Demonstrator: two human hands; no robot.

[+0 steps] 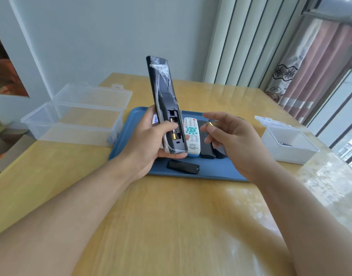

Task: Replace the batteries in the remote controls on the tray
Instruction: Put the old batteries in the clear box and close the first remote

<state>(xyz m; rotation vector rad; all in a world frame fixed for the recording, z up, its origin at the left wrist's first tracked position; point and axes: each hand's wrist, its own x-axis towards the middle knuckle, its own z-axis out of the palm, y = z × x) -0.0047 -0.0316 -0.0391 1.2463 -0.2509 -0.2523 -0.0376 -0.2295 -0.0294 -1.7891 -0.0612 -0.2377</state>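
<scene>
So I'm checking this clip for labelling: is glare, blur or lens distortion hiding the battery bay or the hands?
Head view: daylight from the window at right puts glare on the table near it; the wide lens bows the wall edges and stretches the forearms; the right hand and its battery are slightly motion-blurred; the black remote in the left hand reads clearly, one battery visible in the bay.

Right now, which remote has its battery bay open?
The long dark remote wrapped in plastic film, held upright in the left hand. Its back cover lies on the tray; the white remote and the black ones lie flat there.
</scene>
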